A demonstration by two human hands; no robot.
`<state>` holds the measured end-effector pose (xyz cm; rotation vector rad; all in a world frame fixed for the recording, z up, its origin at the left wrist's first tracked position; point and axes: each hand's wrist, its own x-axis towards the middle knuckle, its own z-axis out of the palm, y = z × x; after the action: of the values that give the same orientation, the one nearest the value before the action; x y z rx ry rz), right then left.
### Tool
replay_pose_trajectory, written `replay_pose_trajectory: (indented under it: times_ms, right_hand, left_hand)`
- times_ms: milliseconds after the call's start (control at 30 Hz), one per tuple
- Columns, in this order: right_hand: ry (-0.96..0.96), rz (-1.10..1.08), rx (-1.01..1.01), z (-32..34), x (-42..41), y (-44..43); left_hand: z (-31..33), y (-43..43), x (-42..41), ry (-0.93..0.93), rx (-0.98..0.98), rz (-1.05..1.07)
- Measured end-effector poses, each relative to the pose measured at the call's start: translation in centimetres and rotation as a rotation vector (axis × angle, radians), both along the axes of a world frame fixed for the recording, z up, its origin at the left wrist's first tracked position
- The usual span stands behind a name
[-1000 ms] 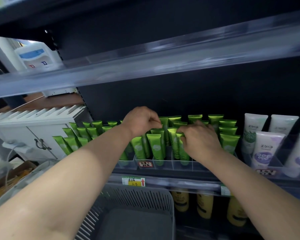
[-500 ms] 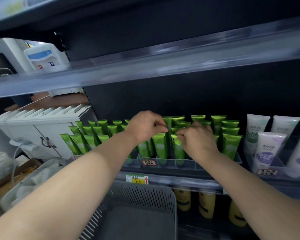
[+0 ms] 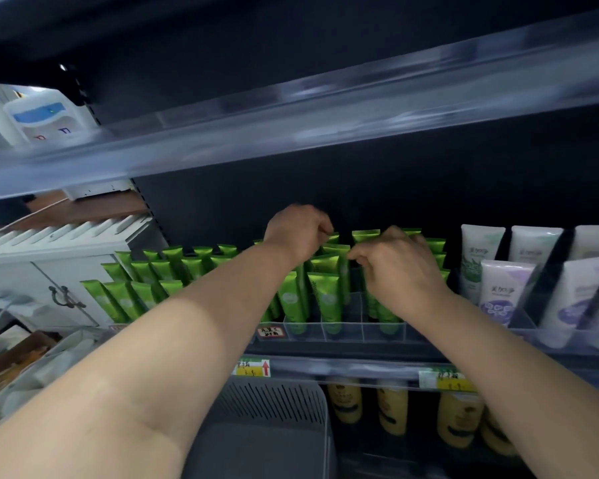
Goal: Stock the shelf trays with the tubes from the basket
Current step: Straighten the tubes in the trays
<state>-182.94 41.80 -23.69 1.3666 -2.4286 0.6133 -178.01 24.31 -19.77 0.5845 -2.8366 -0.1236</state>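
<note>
Dark shelf (image 3: 325,347) carries the clear tray (image 3: 346,333) along its front edge, grey basket (image 3: 274,406) beneath. Packed in that tray stand green tubes (image 3: 327,299). My left hand (image 3: 298,233) and right hand (image 3: 400,271) pinch tube tops with curled fingers; I'd press them down upright between dividers

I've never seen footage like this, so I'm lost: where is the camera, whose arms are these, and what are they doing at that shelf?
No machine here: a person wears one wide-angle camera on the head, looking forward and down, so the two bare arms are their own. Rows of green tubes stand in a clear tray on a shop shelf. The right hand pinches the top of one tube; the left hand is curled at the tube tops beside it, apparently pinching one too. To the right stand white and purple tubes, with yellow bottles on the shelf below, and a grey basket sits beneath the arms.
</note>
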Motion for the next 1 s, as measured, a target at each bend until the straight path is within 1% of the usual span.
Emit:
replay_pose_trajectory:
  times_ms: [200, 300, 467, 700, 867, 1000]
  right_hand:
    - [-0.021, 0.013, 0.019, -0.4, -1.0, 0.0]
    - [-0.025, 0.011, -0.002, -0.6, -1.3, 0.1]
    - [-0.035, 0.013, -0.03, -0.7, -1.4, 0.2]
    - [-0.032, 0.014, -0.027, -0.7, -0.9, -0.1]
    - [-0.036, -0.005, 0.009, -0.5, -0.7, 0.0]
    - [-0.037, -0.007, 0.018, -0.4, -0.4, 0.0]
  left_hand:
    - [0.1, -0.6, -2.4, -0.133, -0.055, 0.08]
    - [-0.2, -0.7, -3.2, -0.157, -0.044, 0.105]
    - [-0.4, -0.7, -3.9, -0.115, -0.046, 0.095]
    - [-0.6, -0.9, -3.4, -0.114, -0.047, 0.066]
    - [-0.5, -1.1, -2.7, -0.074, 0.041, -0.004]
    - [0.1, -0.9, -1.7, 0.036, 0.095, -0.062]
